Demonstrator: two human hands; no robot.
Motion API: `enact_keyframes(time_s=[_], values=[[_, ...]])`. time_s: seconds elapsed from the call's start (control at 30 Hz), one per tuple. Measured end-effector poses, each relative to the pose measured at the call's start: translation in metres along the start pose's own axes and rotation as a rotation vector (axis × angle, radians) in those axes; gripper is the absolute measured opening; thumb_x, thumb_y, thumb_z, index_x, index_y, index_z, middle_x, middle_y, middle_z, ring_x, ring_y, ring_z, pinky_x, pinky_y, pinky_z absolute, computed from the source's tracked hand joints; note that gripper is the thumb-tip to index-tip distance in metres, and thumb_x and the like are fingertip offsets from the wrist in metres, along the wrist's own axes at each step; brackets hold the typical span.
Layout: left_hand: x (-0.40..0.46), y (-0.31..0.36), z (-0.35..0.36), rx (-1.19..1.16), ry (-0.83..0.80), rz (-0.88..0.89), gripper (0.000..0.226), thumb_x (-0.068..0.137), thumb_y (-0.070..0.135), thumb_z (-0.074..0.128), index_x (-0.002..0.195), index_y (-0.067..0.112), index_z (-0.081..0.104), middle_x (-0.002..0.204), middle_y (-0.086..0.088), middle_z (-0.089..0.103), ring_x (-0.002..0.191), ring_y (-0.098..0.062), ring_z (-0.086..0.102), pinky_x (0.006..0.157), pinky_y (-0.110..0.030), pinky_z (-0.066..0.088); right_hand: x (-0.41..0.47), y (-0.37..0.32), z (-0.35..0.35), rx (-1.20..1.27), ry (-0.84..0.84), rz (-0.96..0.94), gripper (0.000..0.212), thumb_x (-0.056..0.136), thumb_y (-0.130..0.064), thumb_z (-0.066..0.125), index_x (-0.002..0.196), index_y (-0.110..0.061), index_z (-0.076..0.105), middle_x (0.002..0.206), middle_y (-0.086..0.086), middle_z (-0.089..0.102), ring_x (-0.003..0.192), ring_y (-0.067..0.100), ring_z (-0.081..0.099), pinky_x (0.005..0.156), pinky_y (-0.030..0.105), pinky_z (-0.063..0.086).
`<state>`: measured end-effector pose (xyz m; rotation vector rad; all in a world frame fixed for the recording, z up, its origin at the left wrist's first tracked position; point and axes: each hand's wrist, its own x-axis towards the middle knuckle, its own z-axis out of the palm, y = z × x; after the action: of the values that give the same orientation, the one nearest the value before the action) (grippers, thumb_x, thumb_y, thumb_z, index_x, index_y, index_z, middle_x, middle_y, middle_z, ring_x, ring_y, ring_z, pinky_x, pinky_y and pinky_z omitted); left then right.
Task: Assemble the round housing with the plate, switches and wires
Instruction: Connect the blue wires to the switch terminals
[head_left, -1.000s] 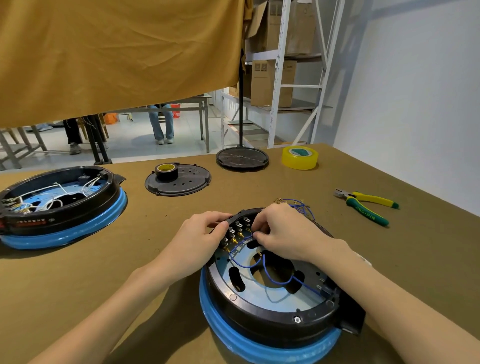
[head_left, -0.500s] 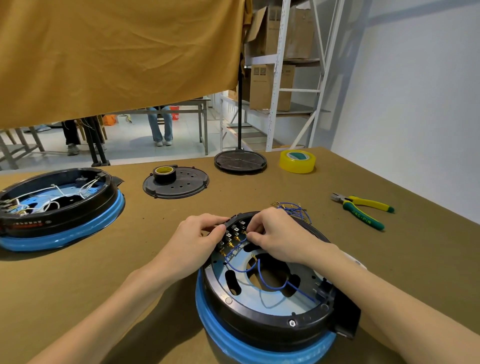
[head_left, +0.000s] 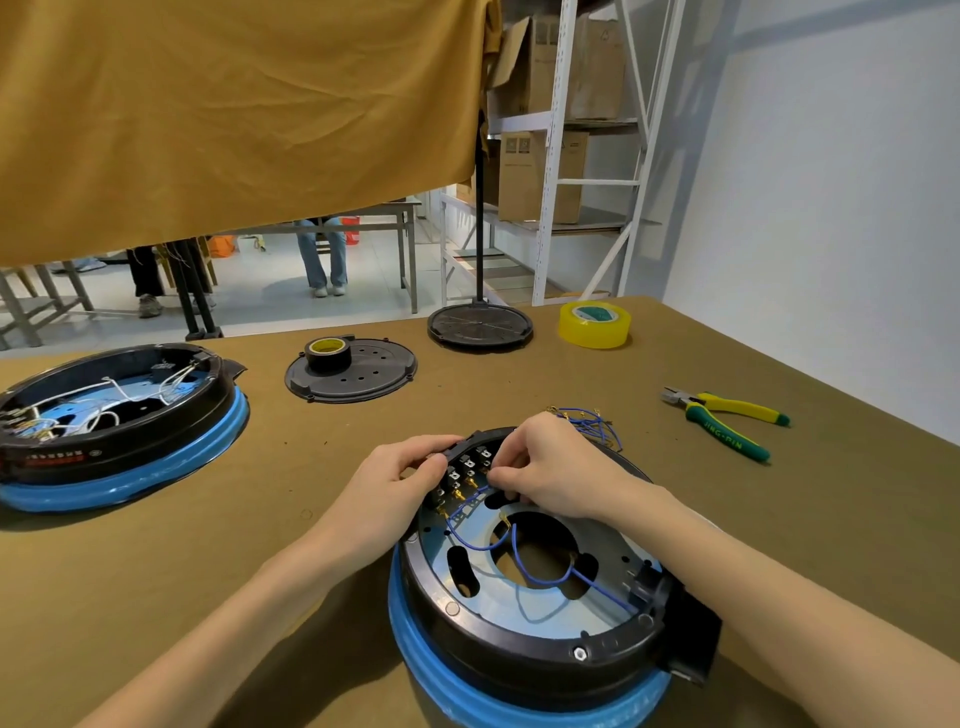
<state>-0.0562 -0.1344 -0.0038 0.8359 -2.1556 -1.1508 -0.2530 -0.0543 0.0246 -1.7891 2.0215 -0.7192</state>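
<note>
Housing (head_left: 524, 644) sits on the desk (head_left: 208, 545) near its front edge. Left hand (head_left: 400, 480) grips the rim; right hand (head_left: 545, 467) pinches a blue wire (head_left: 524, 564) at the switches (head_left: 465, 470). Pulling hard could unplug neighbouring connectors.

The round housing (head_left: 524, 649) sits low in the frame, right of centre, a black ring on a blue base, open side up; inside it lies the plate (head_left: 498, 597), pale metal with a large round hole at its middle and dark slots around it; the switches (head_left: 465, 475) stand in a row at the upper left of the rim, small black blocks with brass tabs; blue wires (head_left: 540, 574) loop from them across the plate toward the lower right rim
</note>
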Motion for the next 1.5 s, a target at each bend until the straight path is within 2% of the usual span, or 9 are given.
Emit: enact_keyframes(time_s=[0.17,0.37,0.63,0.77,0.83,0.93,1.07,1.33,1.5], values=[[0.001,-0.004,-0.001,-0.014,0.004,-0.001,0.033,0.108,0.023,0.049,0.135,0.033,0.066,0.126,0.013,0.070,0.119,-0.009,0.064,0.103,-0.039,0.053,0.002,-0.001,0.002,-0.011,0.019,-0.002,0.015,0.094,-0.016,0.071,0.083,-0.011,0.080,0.070,0.004,0.074,0.060,0.015,0.064,0.071,0.042,0.060],[0.001,-0.003,-0.001,-0.053,-0.013,-0.004,0.032,0.108,0.022,0.049,0.131,0.036,0.067,0.120,0.013,0.073,0.111,-0.005,0.068,0.092,-0.029,0.057,-0.001,-0.003,0.004,-0.049,0.045,-0.021,0.019,0.094,-0.018,0.070,0.075,-0.019,0.076,0.070,0.003,0.074,0.061,0.015,0.065,0.069,0.037,0.060],[0.000,0.002,0.001,-0.045,-0.035,0.000,0.031,0.109,0.022,0.045,0.132,0.033,0.064,0.117,0.010,0.073,0.105,-0.003,0.069,0.085,-0.022,0.057,-0.005,-0.009,-0.003,-0.122,0.092,-0.012,0.015,0.094,-0.021,0.071,0.087,-0.014,0.083,0.069,-0.002,0.072,0.066,0.014,0.069,0.070,0.038,0.062],[-0.002,0.002,0.000,-0.100,-0.035,0.016,0.031,0.110,0.019,0.044,0.125,0.035,0.067,0.110,0.016,0.076,0.104,-0.004,0.071,0.080,-0.016,0.055,0.011,-0.001,-0.031,-0.103,0.418,-0.065,0.015,0.094,-0.019,0.067,0.092,-0.014,0.081,0.081,-0.005,0.075,0.069,0.008,0.069,0.068,0.031,0.061],[-0.003,0.001,0.000,-0.107,-0.030,0.014,0.032,0.110,0.018,0.044,0.126,0.034,0.067,0.111,0.017,0.075,0.105,-0.004,0.071,0.082,-0.017,0.055,0.022,0.019,-0.048,-0.153,0.559,0.028,0.014,0.095,-0.020,0.065,0.096,-0.016,0.078,0.088,-0.003,0.074,0.079,0.014,0.070,0.073,0.035,0.060],[-0.003,-0.001,0.001,-0.104,-0.016,0.014,0.032,0.110,0.019,0.043,0.126,0.034,0.067,0.113,0.017,0.075,0.107,-0.005,0.070,0.090,-0.023,0.055,0.036,0.057,-0.053,-0.309,0.366,0.235,0.016,0.097,-0.019,0.061,0.106,-0.018,0.074,0.107,0.002,0.075,0.094,0.021,0.069,0.085,0.040,0.060],[-0.003,-0.002,0.001,-0.109,-0.012,0.013,0.033,0.110,0.020,0.043,0.128,0.034,0.066,0.115,0.018,0.075,0.108,-0.005,0.070,0.091,-0.027,0.054,0.051,0.079,-0.039,-0.412,0.041,0.237,0.021,0.097,-0.028,0.070,0.116,-0.019,0.073,0.131,0.009,0.065,0.115,0.027,0.062,0.097,0.042,0.054],[-0.003,-0.001,0.000,-0.085,-0.022,0.027,0.033,0.110,0.020,0.043,0.127,0.037,0.065,0.114,0.025,0.072,0.109,0.001,0.067,0.082,-0.009,0.051,0.061,0.088,-0.035,-0.472,0.066,0.269,0.017,0.098,-0.014,0.062,0.114,-0.008,0.066,0.119,0.015,0.069,0.109,0.035,0.064,0.096,0.046,0.053],[-0.003,-0.002,0.000,-0.104,-0.025,0.018,0.032,0.110,0.020,0.043,0.130,0.033,0.065,0.116,0.018,0.074,0.110,-0.004,0.069,0.088,-0.019,0.054,0.052,0.098,-0.040,-0.410,0.105,0.222,0.012,0.099,-0.012,0.061,0.106,-0.018,0.069,0.116,0.005,0.070,0.108,0.025,0.064,0.101,0.043,0.048]])
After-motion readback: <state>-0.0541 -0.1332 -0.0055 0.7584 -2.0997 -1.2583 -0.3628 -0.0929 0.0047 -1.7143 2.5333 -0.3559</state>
